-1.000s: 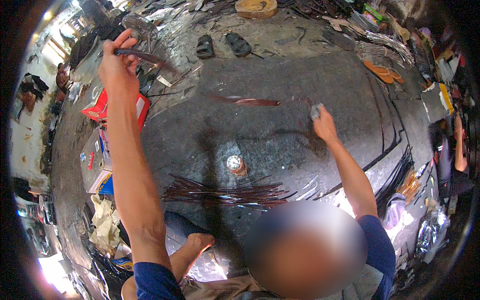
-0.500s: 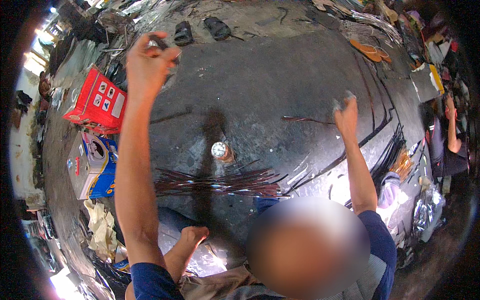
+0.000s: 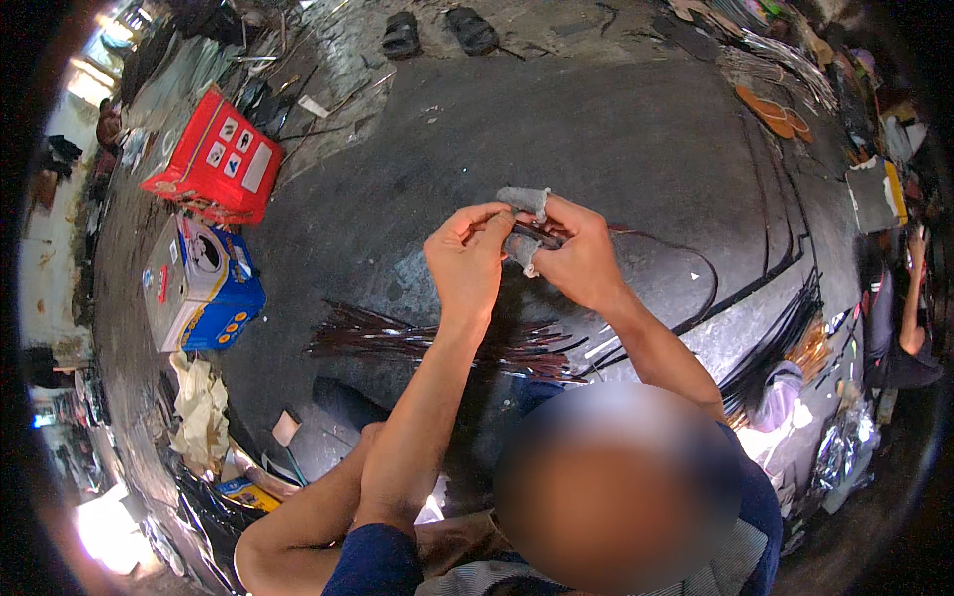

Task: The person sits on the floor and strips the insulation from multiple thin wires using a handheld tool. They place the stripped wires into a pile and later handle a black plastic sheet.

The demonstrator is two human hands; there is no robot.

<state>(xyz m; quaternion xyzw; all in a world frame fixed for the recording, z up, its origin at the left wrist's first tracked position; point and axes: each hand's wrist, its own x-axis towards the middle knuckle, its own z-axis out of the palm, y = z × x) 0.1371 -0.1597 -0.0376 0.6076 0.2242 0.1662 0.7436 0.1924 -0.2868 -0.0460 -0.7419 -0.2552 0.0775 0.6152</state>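
My hands meet above the middle of the floor. With thumb and fingers closed, my left hand (image 3: 465, 256) pinches the end of a dark brown strip (image 3: 537, 234). My right hand (image 3: 586, 256) grips the same strip just beside it; grey wraps (image 3: 524, 256) cover its thumb and forefinger. From the right hand the strip's tail seems to run off to the right and curve down toward the floor. Whether there is one strip or more between the fingers, I cannot tell. Under my forearms lies a bundle of dark reddish-brown strips (image 3: 373, 336), partly hidden by my left arm.
On the left stand a red box (image 3: 221, 159) and a blue and white box (image 3: 211, 288), with crumpled paper (image 3: 199, 412) below. Black sandals (image 3: 471, 32) lie at the far side, orange flip-flops (image 3: 765, 111) at the far right. Another bundle of black strips (image 3: 770, 348) lies right; another person's arm (image 3: 912, 298) shows beyond.
My hands were wide apart, the left raised far left and the right out to the right. They have come together at the centre on the strip. The small round container is now hidden.
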